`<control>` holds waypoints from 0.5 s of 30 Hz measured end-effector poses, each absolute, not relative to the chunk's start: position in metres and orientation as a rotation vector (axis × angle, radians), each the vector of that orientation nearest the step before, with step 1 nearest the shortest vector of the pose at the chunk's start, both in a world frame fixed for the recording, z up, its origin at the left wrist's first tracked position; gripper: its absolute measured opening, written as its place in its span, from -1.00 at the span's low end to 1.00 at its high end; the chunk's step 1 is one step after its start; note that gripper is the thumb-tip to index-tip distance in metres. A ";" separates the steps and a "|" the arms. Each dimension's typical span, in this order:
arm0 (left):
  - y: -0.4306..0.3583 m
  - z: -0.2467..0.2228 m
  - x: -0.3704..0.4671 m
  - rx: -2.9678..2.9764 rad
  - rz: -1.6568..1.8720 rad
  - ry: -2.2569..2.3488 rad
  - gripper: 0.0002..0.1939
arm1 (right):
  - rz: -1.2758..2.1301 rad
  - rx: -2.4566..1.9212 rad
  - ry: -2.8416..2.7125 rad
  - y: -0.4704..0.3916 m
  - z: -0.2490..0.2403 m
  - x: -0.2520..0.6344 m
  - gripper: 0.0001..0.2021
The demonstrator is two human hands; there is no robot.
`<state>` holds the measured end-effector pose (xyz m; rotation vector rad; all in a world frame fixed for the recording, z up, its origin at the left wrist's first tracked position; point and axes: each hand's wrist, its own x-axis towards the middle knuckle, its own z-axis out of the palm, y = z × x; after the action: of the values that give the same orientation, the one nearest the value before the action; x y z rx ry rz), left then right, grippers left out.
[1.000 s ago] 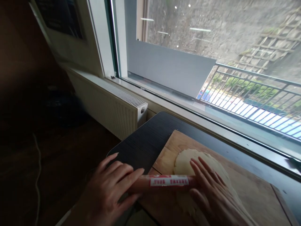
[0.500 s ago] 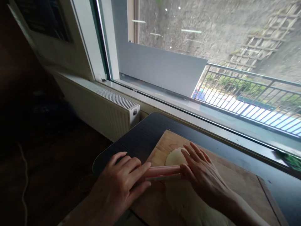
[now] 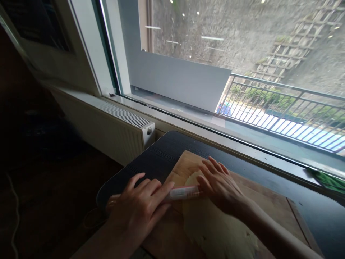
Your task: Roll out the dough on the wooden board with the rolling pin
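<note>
A rolling pin (image 3: pixel 184 193) with a pinkish edge and a pale printed label lies across a flattened sheet of dough (image 3: pixel 215 230). My left hand (image 3: pixel 147 199) is on its left part, fingers bent over it and thumb below. Past that wrist shows a brownish rounded end. Over the pin's right part lies my right hand (image 3: pixel 219 181), fingers stretched forward and its palm side hidden. The pale dough spreads on a wooden board (image 3: pixel 269 201), its far edge near my right fingertips. My right forearm covers part of it.
The board rests on a dark table (image 3: pixel 145 162) with a rounded corner. Behind it are a window sill (image 3: pixel 215 131) and a large window. A white radiator (image 3: pixel 118 126) stands at left. Something green (image 3: pixel 327 180) lies by the sill at right. A pale cable (image 3: pixel 14 212) hangs lower left.
The pin has turned, so a pale printed side now shows where it looked pink. My right fingers lie lower over it. The whole view has shifted slightly, with things sitting further left.
</note>
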<state>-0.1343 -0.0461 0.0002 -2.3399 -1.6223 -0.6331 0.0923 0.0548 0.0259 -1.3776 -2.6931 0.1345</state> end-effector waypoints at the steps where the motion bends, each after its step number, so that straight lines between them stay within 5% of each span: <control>1: -0.048 0.000 -0.133 -2.360 -0.641 -1.605 -0.64 | 0.096 -1.353 -2.694 0.042 0.026 0.099 -0.50; 10: -0.016 0.001 -0.138 -2.301 -0.656 -1.683 -0.66 | 0.255 -1.603 -2.575 0.136 0.025 0.054 -0.45; 15: -0.031 0.004 -0.129 -2.368 -0.629 -1.639 -0.67 | 0.260 -1.492 -2.639 0.087 0.028 0.076 -0.48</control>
<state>-0.1290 -0.0305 0.0039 -2.3683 -1.6392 -0.6293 0.0763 0.0874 0.0277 -1.4924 -2.6390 0.2601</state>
